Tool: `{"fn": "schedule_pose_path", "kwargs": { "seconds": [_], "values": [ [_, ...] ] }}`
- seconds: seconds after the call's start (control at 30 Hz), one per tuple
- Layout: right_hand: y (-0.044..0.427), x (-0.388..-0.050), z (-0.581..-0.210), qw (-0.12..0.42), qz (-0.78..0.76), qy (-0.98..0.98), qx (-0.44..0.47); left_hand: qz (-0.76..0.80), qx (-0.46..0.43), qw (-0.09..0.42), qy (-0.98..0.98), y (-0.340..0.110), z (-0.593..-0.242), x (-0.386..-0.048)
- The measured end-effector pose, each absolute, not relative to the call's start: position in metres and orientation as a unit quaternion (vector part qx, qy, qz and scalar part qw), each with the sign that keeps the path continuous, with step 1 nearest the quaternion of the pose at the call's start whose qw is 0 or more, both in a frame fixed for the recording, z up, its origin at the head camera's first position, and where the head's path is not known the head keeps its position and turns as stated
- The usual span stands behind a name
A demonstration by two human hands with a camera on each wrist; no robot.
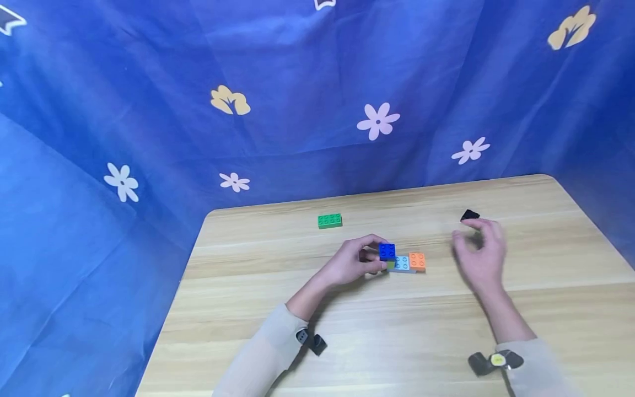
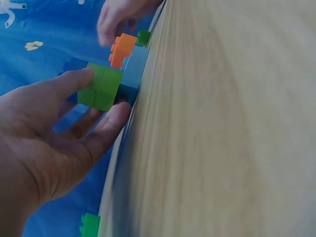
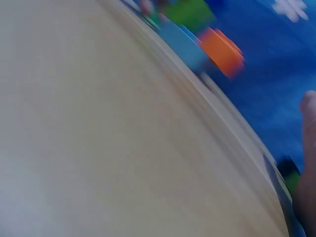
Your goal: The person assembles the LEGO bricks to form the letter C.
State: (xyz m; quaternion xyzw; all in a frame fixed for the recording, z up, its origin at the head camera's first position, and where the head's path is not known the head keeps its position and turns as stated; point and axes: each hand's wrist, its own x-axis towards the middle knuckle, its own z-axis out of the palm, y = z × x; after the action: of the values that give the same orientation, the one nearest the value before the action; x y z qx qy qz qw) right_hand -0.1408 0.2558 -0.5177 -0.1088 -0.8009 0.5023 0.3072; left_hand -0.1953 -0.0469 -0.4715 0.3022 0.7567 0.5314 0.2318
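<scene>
My left hand grips a small stack of toy building bricks between thumb and fingers. A blue brick tops the stack, above lime green bricks. Under these lies a long light blue brick, low at the table, with an orange brick on its right end. To the right, my right hand is in the air with thumb and index finger curved apart; nothing shows between them. Just beyond its fingertips sits a black brick. The right wrist view is blurred; there a green part shows under the black brick.
A bright green brick lies near the table's back edge, left of the stack. The wooden table meets a blue curtain with flower prints behind it and at both sides.
</scene>
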Motion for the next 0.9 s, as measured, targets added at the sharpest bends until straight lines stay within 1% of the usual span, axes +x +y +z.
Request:
{"fn": "schedule_pose_path", "kwargs": {
  "seconds": [0.1, 0.2, 0.37, 0.47, 0.67, 0.77, 0.83, 0.9],
  "values": [
    [0.284, -0.140, -0.519, 0.319, 0.484, -0.795, -0.180, 0.539, 0.293, 0.233, 0.755, -0.046, -0.473, -0.196],
    [0.304, -0.138, -0.520, 0.297, 0.471, -0.803, -0.213, 0.559, 0.275, 0.246, 0.743, -0.045, -0.475, -0.197],
    [0.314, -0.136, -0.520, 0.228, 0.462, -0.835, -0.195, 0.596, 0.241, 0.274, 0.716, -0.044, -0.480, -0.199],
    [0.315, -0.136, -0.520, 0.209, 0.444, -0.852, -0.181, 0.613, 0.225, 0.281, 0.704, -0.044, -0.484, -0.200],
    [0.313, -0.136, -0.519, 0.211, 0.431, -0.860, -0.176, 0.628, 0.215, 0.287, 0.691, -0.044, -0.491, -0.201],
    [0.309, -0.137, -0.518, 0.223, 0.437, -0.854, -0.174, 0.633, 0.218, 0.291, 0.683, -0.045, -0.493, -0.201],
    [0.304, -0.137, -0.516, 0.235, 0.448, -0.849, -0.156, 0.636, 0.219, 0.293, 0.680, -0.045, -0.495, -0.202],
    [0.295, -0.138, -0.513, 0.252, 0.463, -0.842, -0.115, 0.638, 0.217, 0.296, 0.677, -0.045, -0.496, -0.202]
  ]
}}
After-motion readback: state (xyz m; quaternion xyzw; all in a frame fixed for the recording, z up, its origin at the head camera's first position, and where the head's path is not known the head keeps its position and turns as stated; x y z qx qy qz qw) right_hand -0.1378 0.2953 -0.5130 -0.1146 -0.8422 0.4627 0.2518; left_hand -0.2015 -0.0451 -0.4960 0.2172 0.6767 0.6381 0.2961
